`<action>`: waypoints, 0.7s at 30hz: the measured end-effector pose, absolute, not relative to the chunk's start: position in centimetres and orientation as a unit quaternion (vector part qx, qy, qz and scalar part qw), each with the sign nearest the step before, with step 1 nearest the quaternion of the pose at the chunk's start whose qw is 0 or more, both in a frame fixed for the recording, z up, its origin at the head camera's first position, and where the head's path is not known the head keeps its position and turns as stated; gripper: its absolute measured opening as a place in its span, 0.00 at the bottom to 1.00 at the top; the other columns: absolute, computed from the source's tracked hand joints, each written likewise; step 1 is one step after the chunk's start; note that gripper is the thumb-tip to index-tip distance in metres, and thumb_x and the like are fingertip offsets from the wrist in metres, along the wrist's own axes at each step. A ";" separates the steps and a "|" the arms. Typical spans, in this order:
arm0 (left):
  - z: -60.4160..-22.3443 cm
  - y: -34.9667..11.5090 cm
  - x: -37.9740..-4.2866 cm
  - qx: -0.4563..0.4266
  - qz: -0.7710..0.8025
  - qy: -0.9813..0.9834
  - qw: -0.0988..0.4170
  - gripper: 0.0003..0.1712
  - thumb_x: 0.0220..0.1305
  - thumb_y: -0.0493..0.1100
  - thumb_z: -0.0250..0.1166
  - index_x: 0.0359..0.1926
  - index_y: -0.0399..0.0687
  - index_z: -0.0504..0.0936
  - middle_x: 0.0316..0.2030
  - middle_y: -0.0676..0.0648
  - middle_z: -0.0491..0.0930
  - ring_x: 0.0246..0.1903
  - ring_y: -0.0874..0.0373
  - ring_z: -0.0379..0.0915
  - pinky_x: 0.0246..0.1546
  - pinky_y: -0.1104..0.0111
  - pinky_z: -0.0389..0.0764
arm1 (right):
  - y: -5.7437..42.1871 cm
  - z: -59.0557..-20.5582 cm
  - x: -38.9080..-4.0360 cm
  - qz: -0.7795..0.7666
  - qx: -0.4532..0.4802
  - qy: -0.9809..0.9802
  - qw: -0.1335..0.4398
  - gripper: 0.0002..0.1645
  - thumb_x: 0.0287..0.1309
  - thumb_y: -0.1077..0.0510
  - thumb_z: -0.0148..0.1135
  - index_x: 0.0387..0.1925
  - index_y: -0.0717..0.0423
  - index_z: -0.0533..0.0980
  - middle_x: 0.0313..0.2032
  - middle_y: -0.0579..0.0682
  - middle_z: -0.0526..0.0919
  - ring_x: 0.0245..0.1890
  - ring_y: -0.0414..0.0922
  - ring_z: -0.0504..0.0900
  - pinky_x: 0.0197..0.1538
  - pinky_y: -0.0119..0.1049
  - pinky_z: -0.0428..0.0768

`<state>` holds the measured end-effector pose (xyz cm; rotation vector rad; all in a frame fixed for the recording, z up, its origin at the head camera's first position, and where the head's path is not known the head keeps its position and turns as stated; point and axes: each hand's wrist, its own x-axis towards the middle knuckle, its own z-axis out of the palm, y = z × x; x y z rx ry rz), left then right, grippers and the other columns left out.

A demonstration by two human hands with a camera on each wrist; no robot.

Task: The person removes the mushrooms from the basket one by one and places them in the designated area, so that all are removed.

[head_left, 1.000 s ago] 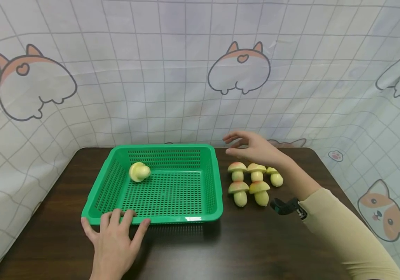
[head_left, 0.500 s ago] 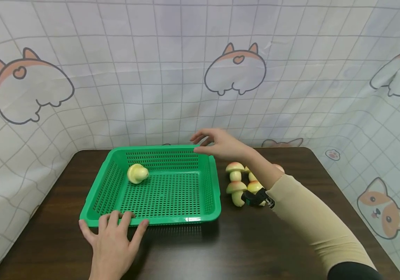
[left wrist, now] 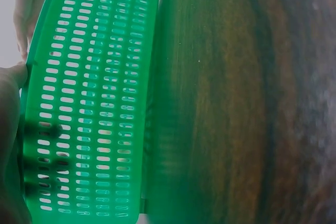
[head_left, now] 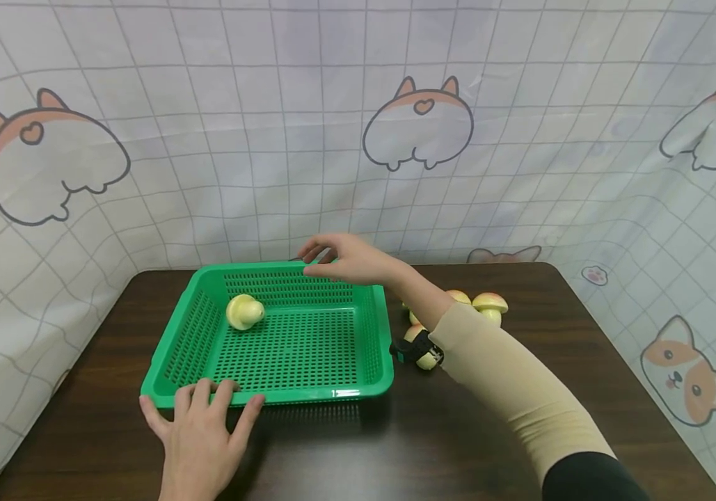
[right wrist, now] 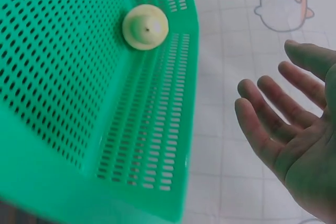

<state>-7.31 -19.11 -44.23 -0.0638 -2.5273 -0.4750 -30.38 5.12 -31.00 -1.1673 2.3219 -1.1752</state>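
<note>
A green perforated plastic basket [head_left: 314, 397] stands on the dark table. My left hand [head_left: 201, 435] grips its near rim, with fingertips hooked over the edge; dark finger shapes show through the holes of the basket wall [left wrist: 100, 93] in the left wrist view. One pale yellow mushroom [head_left: 244, 312] lies on its side in the basket's back left part, also seen as a mushroom [right wrist: 146, 28] in the right wrist view. Above the far rim hovers my right hand [head_left: 353, 259], fingers relaxed and apart, holding nothing.
Several mushrooms [head_left: 490, 305] with reddish-yellow caps stand or lie right of the basket, partly hidden by my right forearm [head_left: 420, 292]. Behind the table [head_left: 589, 410] hangs a white gridded cloth [head_left: 295, 167] with dog drawings.
My right hand has moved left, from above the mushrooms to over the basket's far rim, staying empty. My left hand keeps its hold; the view has shifted slightly.
</note>
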 end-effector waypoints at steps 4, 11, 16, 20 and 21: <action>-44.3 -19.1 -7.3 -0.026 -0.180 -0.942 0.283 0.27 0.70 0.64 0.63 0.41 0.42 0.82 0.41 0.37 0.77 0.49 0.32 0.67 0.60 0.22 0.27 | 3.6 -31.6 -30.6 -0.421 -0.399 0.797 0.166 0.19 0.73 0.53 0.63 0.61 0.51 0.77 0.56 0.49 0.81 0.51 0.44 0.83 0.44 0.40 0.85; -44.4 -19.1 -7.3 -0.026 -0.180 -0.941 0.287 0.27 0.69 0.64 0.64 0.41 0.42 0.82 0.41 0.37 0.78 0.49 0.32 0.68 0.60 0.22 0.28 | 0.9 -33.1 -31.1 -0.436 -0.393 0.785 0.200 0.19 0.73 0.54 0.62 0.60 0.56 0.77 0.54 0.50 0.81 0.51 0.45 0.84 0.42 0.39 0.85; -44.3 -19.1 -7.2 -0.024 -0.177 -0.942 0.283 0.27 0.70 0.64 0.63 0.41 0.42 0.82 0.41 0.37 0.78 0.49 0.31 0.68 0.60 0.22 0.27 | -0.9 -34.3 -31.4 -0.432 -0.384 0.788 0.211 0.19 0.72 0.54 0.62 0.60 0.56 0.77 0.54 0.51 0.82 0.53 0.48 0.83 0.42 0.38 0.85; -44.3 -19.1 -7.3 -0.027 -0.178 -0.942 0.283 0.27 0.70 0.63 0.63 0.41 0.42 0.82 0.41 0.37 0.78 0.49 0.31 0.68 0.60 0.21 0.27 | -2.2 -35.2 -31.5 -0.417 -0.376 0.799 0.215 0.17 0.73 0.55 0.62 0.59 0.55 0.78 0.55 0.51 0.81 0.55 0.47 0.81 0.41 0.37 0.85; -44.3 -19.1 -7.3 -0.029 -0.178 -0.942 0.284 0.27 0.70 0.63 0.63 0.41 0.42 0.82 0.41 0.37 0.78 0.49 0.31 0.68 0.60 0.21 0.28 | -2.5 -35.6 -31.6 -0.413 -0.374 0.801 0.217 0.18 0.73 0.55 0.62 0.59 0.56 0.78 0.55 0.51 0.81 0.56 0.47 0.81 0.42 0.36 0.85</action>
